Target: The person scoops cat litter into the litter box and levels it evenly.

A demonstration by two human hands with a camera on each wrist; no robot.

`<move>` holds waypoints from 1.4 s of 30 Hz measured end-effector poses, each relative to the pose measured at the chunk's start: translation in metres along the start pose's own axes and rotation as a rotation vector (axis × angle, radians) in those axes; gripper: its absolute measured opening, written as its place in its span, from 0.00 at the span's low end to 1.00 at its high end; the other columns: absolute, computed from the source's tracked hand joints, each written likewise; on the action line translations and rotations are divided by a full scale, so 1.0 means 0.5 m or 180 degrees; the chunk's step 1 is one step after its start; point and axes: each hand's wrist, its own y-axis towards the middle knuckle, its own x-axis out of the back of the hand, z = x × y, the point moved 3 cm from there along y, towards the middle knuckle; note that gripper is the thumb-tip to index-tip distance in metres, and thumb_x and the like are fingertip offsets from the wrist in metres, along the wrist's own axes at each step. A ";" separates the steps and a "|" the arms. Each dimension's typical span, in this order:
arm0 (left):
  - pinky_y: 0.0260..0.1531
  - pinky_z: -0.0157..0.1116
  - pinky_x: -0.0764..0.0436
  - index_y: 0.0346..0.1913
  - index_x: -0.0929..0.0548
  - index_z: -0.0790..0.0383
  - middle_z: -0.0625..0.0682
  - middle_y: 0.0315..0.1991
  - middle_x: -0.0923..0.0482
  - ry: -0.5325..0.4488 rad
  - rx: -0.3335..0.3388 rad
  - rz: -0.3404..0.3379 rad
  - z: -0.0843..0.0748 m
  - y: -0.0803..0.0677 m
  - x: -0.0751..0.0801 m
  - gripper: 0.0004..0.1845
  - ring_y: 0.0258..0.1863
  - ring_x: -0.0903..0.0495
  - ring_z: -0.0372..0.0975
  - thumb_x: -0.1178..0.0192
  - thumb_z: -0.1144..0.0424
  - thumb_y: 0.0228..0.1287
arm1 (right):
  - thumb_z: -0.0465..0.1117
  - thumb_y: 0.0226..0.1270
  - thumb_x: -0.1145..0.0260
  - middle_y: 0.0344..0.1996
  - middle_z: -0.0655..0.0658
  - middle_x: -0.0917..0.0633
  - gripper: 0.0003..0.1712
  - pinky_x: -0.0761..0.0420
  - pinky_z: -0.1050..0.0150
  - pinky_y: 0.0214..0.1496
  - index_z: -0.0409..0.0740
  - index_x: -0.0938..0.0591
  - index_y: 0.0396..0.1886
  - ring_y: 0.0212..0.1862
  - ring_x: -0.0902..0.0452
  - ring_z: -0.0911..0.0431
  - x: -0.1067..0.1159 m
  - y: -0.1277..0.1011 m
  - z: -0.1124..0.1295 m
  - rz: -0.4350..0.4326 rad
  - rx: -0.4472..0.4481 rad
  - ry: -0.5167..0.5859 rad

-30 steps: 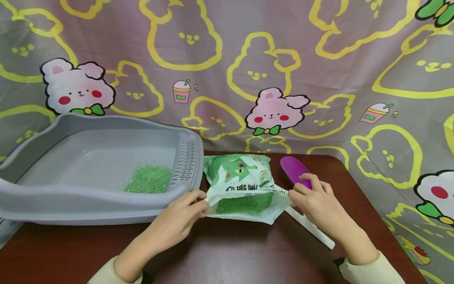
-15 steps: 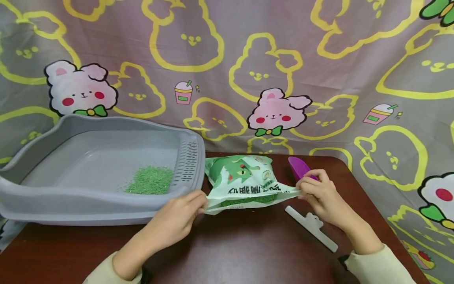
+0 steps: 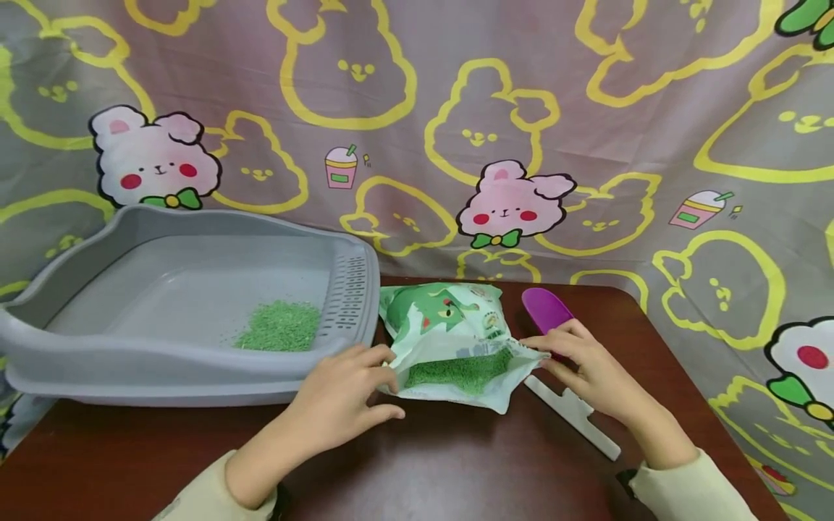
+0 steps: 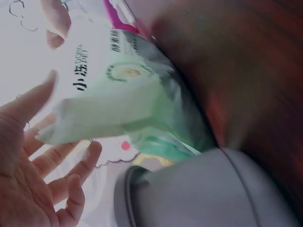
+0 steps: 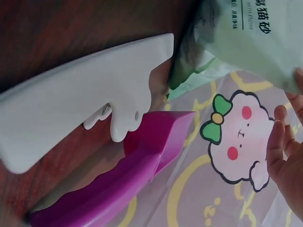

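Note:
A pale green bag of cat litter [image 3: 449, 311] lies on the table, its mouth gaping toward me with green pellets [image 3: 462, 369] inside. My left hand [image 3: 345, 391] is at the mouth's left corner, fingertips over the edge and thumb held apart below. In the left wrist view, that hand [image 4: 38, 165] has spread fingers around the bag's corner. At the right corner, my right hand [image 3: 586, 365] pinches the bag's edge between thumb and fingers. Only part of the right hand [image 5: 289, 165] shows in the right wrist view.
A grey litter box [image 3: 195, 369] stands at the left with a small heap of green pellets [image 3: 280, 327] in it. Beyond my right hand lies a purple scoop [image 3: 546, 310]. Nearer me, a white bag clip [image 3: 576, 416] lies on the brown table [image 3: 456, 470].
Both hands pulled the bag's mouth taut and nearly flat, then moved inward and it gapes again. My left fingers have loosened from the corner, the thumb now away from it.

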 end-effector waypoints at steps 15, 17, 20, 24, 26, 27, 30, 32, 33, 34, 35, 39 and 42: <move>0.29 0.30 0.24 0.21 0.20 0.52 0.39 0.24 0.27 -0.0484 0.0032 -0.0060 -0.002 0.010 0.015 0.12 0.27 0.25 0.32 0.26 0.66 0.50 | 0.15 0.41 0.31 0.33 0.53 0.17 0.24 0.34 0.72 0.51 0.47 0.18 0.30 0.46 0.33 0.58 0.007 0.004 -0.026 -0.0147 0.0379 -0.0003; 0.28 0.30 0.25 0.21 0.21 0.51 0.39 0.24 0.25 -0.0653 0.0240 0.0018 0.005 0.011 0.014 0.12 0.26 0.26 0.31 0.26 0.65 0.51 | 0.13 0.42 0.33 0.33 0.53 0.18 0.25 0.34 0.73 0.50 0.47 0.19 0.31 0.45 0.34 0.59 0.004 0.007 -0.030 -0.0137 0.0321 0.0050; 0.25 0.29 0.28 0.22 0.21 0.52 0.39 0.21 0.23 -0.0966 0.0572 0.0091 0.021 0.015 0.010 0.12 0.22 0.30 0.30 0.28 0.65 0.54 | 0.13 0.46 0.35 0.32 0.54 0.18 0.25 0.32 0.75 0.44 0.48 0.19 0.31 0.43 0.35 0.62 0.003 0.011 -0.037 -0.0109 0.0145 0.0148; 0.22 0.29 0.31 0.23 0.22 0.53 0.40 0.17 0.26 -0.1311 0.0869 0.0201 0.039 0.020 0.005 0.11 0.16 0.36 0.29 0.30 0.64 0.58 | 0.17 0.55 0.36 0.32 0.54 0.17 0.21 0.30 0.73 0.38 0.48 0.17 0.36 0.39 0.33 0.64 0.004 0.011 -0.050 0.0052 -0.0196 0.0327; 0.22 0.30 0.31 0.23 0.22 0.53 0.40 0.16 0.27 -0.1402 0.0937 0.0253 0.043 0.021 0.001 0.11 0.14 0.37 0.28 0.31 0.63 0.59 | 0.20 0.59 0.36 0.34 0.53 0.17 0.19 0.29 0.71 0.37 0.47 0.17 0.40 0.39 0.32 0.65 0.003 0.008 -0.056 0.0154 -0.0354 0.0444; 0.22 0.30 0.32 0.23 0.22 0.53 0.40 0.16 0.28 -0.1418 0.0955 0.0270 0.045 0.021 0.000 0.12 0.13 0.38 0.28 0.31 0.63 0.59 | 0.20 0.60 0.36 0.35 0.53 0.17 0.19 0.28 0.71 0.37 0.47 0.17 0.41 0.39 0.30 0.65 0.003 0.007 -0.059 0.0190 -0.0394 0.0505; 0.20 0.30 0.32 0.22 0.22 0.52 0.40 0.15 0.28 -0.1390 0.1025 0.0288 0.048 0.024 0.002 0.12 0.12 0.38 0.29 0.31 0.63 0.60 | 0.18 0.60 0.39 0.35 0.52 0.18 0.19 0.28 0.70 0.40 0.46 0.19 0.40 0.40 0.29 0.64 0.002 0.007 -0.061 0.0219 -0.0293 0.0730; 0.20 0.31 0.33 0.21 0.22 0.52 0.41 0.16 0.28 -0.1358 0.1095 0.0313 0.048 0.027 0.004 0.13 0.12 0.39 0.30 0.31 0.62 0.60 | 0.16 0.59 0.40 0.34 0.53 0.19 0.21 0.30 0.70 0.44 0.48 0.20 0.36 0.42 0.29 0.63 -0.001 0.008 -0.060 0.0224 -0.0127 0.0827; 0.19 0.31 0.33 0.21 0.22 0.51 0.41 0.16 0.28 -0.1338 0.1149 0.0339 0.048 0.029 0.005 0.13 0.12 0.39 0.30 0.31 0.62 0.60 | 0.15 0.58 0.40 0.33 0.53 0.19 0.23 0.32 0.70 0.46 0.49 0.19 0.35 0.42 0.29 0.62 -0.002 0.007 -0.059 0.0224 -0.0054 0.0851; 0.20 0.32 0.32 0.21 0.21 0.51 0.41 0.17 0.27 -0.1318 0.1187 0.0361 0.048 0.031 0.006 0.13 0.12 0.38 0.31 0.31 0.61 0.60 | 0.15 0.58 0.41 0.32 0.54 0.19 0.23 0.34 0.69 0.47 0.50 0.19 0.34 0.43 0.30 0.62 -0.002 0.006 -0.058 0.0232 -0.0011 0.0856; 0.21 0.32 0.31 0.21 0.21 0.51 0.41 0.17 0.26 -0.1307 0.1215 0.0378 0.048 0.033 0.006 0.13 0.12 0.37 0.31 0.31 0.61 0.60 | 0.16 0.58 0.41 0.33 0.54 0.19 0.24 0.35 0.68 0.48 0.51 0.18 0.34 0.44 0.31 0.62 -0.001 0.004 -0.058 0.0238 -0.0021 0.0835; 0.24 0.33 0.28 0.22 0.19 0.50 0.40 0.18 0.24 -0.1265 0.1247 0.0444 0.049 0.037 0.005 0.11 0.13 0.32 0.31 0.32 0.60 0.61 | 0.20 0.59 0.37 0.37 0.55 0.19 0.23 0.36 0.66 0.48 0.55 0.17 0.37 0.49 0.34 0.63 0.003 -0.010 -0.059 0.0282 -0.0258 0.0701; 0.27 0.33 0.27 0.22 0.19 0.50 0.39 0.16 0.24 -0.1190 0.1196 0.0454 0.050 0.037 0.004 0.11 0.12 0.30 0.30 0.32 0.59 0.61 | 0.24 0.57 0.31 0.40 0.55 0.19 0.20 0.35 0.64 0.46 0.56 0.17 0.37 0.51 0.37 0.63 0.000 -0.020 -0.060 0.0297 -0.0470 0.0684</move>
